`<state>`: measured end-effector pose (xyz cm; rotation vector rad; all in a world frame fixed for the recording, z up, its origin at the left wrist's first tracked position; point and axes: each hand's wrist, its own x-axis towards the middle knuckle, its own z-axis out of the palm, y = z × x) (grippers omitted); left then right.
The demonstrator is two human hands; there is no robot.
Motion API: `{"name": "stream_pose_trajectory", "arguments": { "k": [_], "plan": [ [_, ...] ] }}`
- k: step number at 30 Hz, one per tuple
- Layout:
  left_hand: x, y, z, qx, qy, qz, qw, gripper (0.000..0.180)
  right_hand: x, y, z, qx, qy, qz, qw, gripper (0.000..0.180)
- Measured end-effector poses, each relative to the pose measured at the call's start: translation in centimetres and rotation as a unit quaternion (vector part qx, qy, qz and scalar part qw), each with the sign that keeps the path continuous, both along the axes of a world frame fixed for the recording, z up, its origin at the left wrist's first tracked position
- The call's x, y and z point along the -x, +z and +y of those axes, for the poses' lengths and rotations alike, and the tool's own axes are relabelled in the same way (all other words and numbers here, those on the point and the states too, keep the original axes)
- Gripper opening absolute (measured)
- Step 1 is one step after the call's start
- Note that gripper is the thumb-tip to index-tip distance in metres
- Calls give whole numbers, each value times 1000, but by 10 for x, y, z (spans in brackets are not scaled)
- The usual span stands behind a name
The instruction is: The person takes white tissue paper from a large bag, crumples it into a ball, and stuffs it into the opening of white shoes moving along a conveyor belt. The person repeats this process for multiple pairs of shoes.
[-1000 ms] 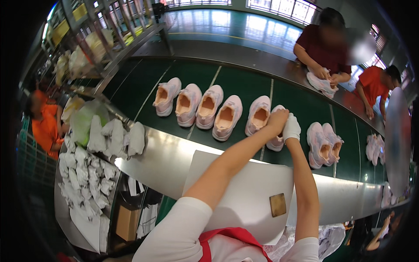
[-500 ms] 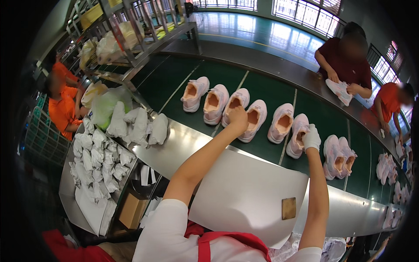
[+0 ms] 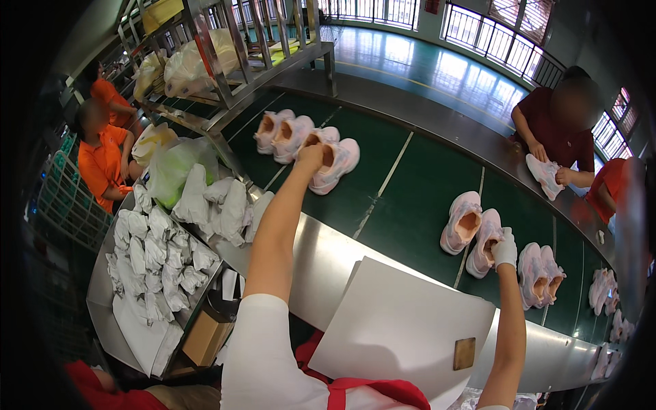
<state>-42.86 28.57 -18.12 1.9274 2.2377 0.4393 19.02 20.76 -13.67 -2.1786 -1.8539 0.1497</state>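
Bare, my left hand [image 3: 311, 157] is closed on the collars of a pair of pale pink sneakers [image 3: 338, 171] on the green conveyor belt [image 3: 396, 205]. Its fingertips are partly hidden inside the openings. Two more pink sneakers [image 3: 290, 140] sit right beside them, on the left. A white glove covers my right hand [image 3: 505, 250], which grips the collar of another pink sneaker [image 3: 485, 246]. Close to that one, on its left, rests a single sneaker [image 3: 462, 222]. To the right of my gloved hand stand two sneakers [image 3: 533, 277] side by side.
White sheets of paper [image 3: 403, 321] with a small brown block [image 3: 464, 354] lie in front of me. At left are a tray of paper-wrapped bundles [image 3: 154, 253] and a metal rack [image 3: 253, 89]. Across the belt, a person in dark red [image 3: 560, 130] handles a sneaker.
My left hand has shifted left along the belt with a pair of sneakers, toward the other two. My right hand stays at its sneaker. The view has shifted a little.
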Motion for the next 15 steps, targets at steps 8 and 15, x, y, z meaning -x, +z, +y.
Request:
{"name": "stream_pose_trajectory", "arguments": {
  "k": [8, 15],
  "plan": [
    [-99, 43, -4, -102, 86, 175, 976, 43, 15, 21, -8, -1, 30, 85, 996, 30],
    [-329, 64, -116, -7, -290, -71, 955, 74, 103, 35, -1, 66, 41, 39, 996, 37]
  ]
}}
